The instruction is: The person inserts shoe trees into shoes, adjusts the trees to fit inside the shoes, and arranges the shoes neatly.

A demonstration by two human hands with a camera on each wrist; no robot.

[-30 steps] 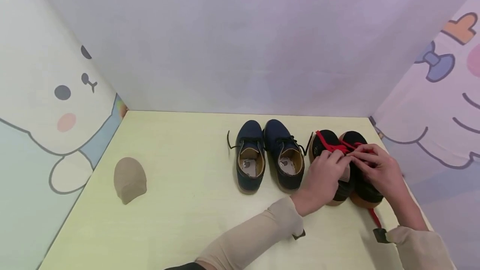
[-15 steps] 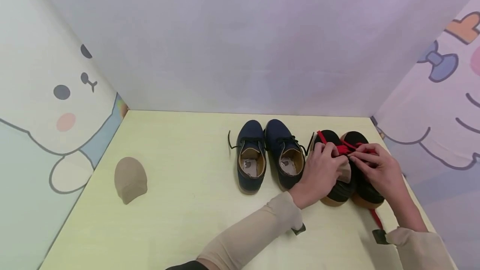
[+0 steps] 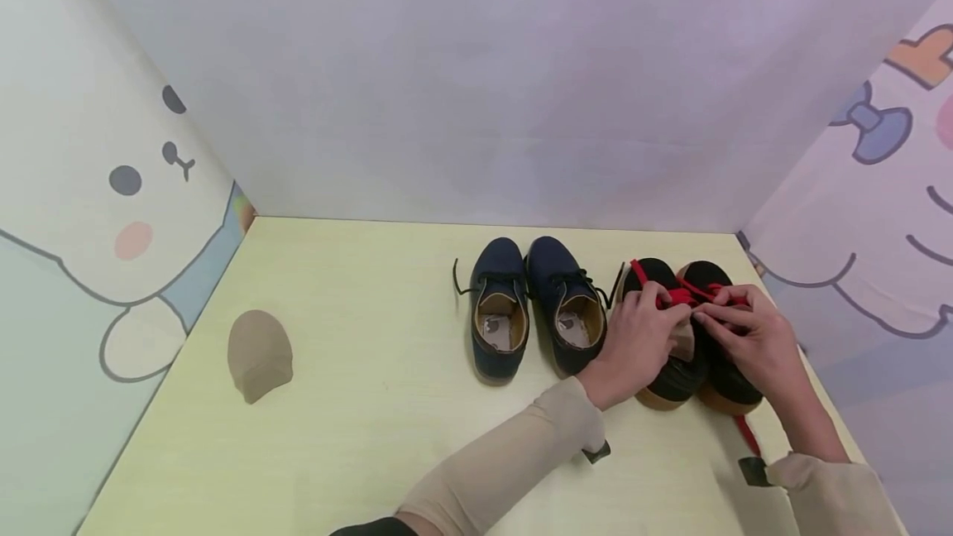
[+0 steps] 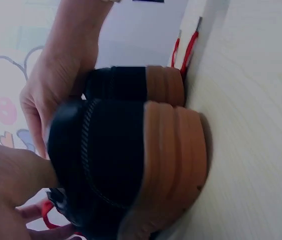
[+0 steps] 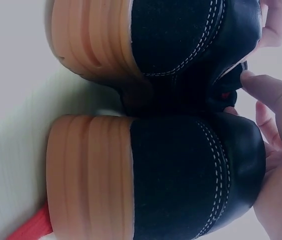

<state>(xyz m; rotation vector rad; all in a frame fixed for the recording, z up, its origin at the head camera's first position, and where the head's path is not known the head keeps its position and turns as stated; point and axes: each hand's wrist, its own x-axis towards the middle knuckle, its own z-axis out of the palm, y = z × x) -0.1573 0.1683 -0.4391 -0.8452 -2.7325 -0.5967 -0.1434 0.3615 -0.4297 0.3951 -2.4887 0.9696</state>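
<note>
Beside navy shoes (image 3: 534, 308), hands (image 3: 692, 333) cover black shoes (image 3: 673, 375).

Matt black shoes (image 3: 696, 354); ribbed rubber soles (image 5: 88, 185)

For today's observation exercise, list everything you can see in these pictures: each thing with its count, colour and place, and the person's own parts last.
Black shoes: two, black with tan soles, side by side at the right of the table.
Red laces: red, across the tops of the black shoes; one end trails on the table near the right sleeve.
Navy shoes: two, dark blue with tan lining and dark laces, just left of the black shoes.
Tan lump: one, beige, rounded, far left of the table.
Table: one, pale yellow.
Walls: pale, with cartoon drawings at both sides.
Left hand: pinches the red laces.
Right hand: pinches the red laces.
Sleeves: two, beige.
</note>
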